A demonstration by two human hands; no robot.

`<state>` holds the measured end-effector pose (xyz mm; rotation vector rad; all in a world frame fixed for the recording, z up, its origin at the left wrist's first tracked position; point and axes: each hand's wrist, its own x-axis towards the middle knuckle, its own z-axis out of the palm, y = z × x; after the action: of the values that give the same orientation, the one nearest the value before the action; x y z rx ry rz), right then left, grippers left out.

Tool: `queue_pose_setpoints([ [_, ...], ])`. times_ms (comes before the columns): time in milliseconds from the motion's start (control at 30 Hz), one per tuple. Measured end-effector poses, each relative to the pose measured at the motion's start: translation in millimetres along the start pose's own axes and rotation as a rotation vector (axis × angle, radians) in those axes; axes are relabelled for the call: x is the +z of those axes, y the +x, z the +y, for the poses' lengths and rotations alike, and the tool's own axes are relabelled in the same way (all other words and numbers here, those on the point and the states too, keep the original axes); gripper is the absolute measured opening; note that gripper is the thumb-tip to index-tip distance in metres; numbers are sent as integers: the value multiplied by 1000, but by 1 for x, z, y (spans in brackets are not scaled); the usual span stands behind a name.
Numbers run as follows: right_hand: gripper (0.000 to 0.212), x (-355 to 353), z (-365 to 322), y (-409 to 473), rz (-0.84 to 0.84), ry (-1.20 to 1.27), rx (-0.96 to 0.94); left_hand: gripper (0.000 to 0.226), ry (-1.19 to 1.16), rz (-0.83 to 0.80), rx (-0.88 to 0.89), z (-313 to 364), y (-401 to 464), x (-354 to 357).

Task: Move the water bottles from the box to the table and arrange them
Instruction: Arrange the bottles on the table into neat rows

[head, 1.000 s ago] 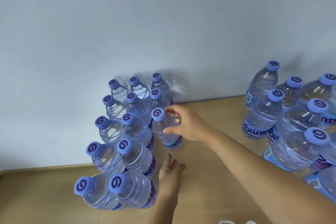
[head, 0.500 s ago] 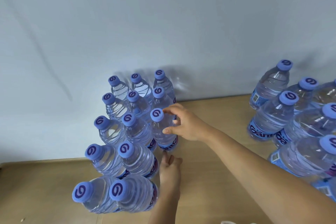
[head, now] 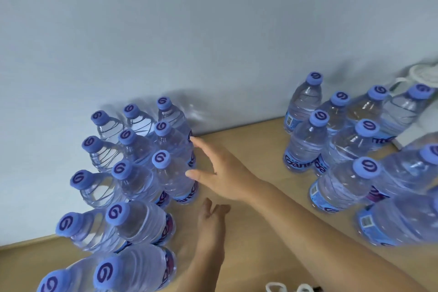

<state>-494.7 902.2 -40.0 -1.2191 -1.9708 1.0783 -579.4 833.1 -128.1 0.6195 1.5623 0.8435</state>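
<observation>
Several clear water bottles with blue caps stand in tidy rows [head: 139,173] on the left of the wooden table [head: 251,149], against the wall. The third bottle of the right-hand row [head: 175,178] stands upright beside my right hand [head: 222,173]. That hand is spread flat, its thumb tip at this bottle's side and its fingertips by the bottle behind. My left hand [head: 212,225] lies flat on the table in front, fingers straight, holding nothing. A looser cluster of the same bottles [head: 350,161] stands at the right. No box is in view.
A pale wall [head: 213,31] runs along the table's back edge. A white corded object [head: 424,73] sits at the far right behind the right cluster. Bare tabletop lies between the two bottle groups. Something white [head: 286,288] shows at the bottom edge.
My right hand has let go of the third bottle in the right-hand row and opened flat beside it. The bottle now stands in line. My left hand stayed on the table.
</observation>
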Motion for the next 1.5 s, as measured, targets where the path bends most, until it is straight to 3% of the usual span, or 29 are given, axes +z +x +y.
queue_pose_setpoints([
  [100,43,-40,0,-51,349,-220,-55,62,159,-176,111,-1,-2,35],
  [167,30,-71,8,-85,598,-408,5,67,231,-254,123,-3,-7,62],
  [267,24,-113,22,-122,744,-579,210,72,317,-364,131,-8,-16,95],
  [367,24,-132,43,-145,636,-495,449,74,378,-431,122,-12,-23,116],
  [467,34,-128,62,-156,610,-294,529,77,406,-444,126,-15,-24,127],
  [633,38,-127,65,-160,669,-252,436,82,442,-471,145,-16,-25,138],
  [767,41,-130,51,-160,677,-330,301,103,476,-465,263,-17,-36,133],
  [900,57,-131,25,-140,775,-157,175,74,334,-323,366,-17,-52,115],
  [933,57,-134,22,-134,742,-68,176,68,297,-310,360,-14,-57,108],
  [1033,50,-138,13,-117,300,287,184,61,181,-422,316,-6,-73,76],
  [1100,45,-128,13,-112,148,433,198,56,145,-537,290,1,-83,56],
  [1267,37,-79,1,-87,233,403,257,37,89,-638,261,7,-100,10],
  [1433,34,-37,-18,-70,111,394,177,42,61,-510,213,-6,-101,-29],
  [1500,36,-18,-21,-64,82,431,150,46,47,-325,185,-16,-95,-39],
])
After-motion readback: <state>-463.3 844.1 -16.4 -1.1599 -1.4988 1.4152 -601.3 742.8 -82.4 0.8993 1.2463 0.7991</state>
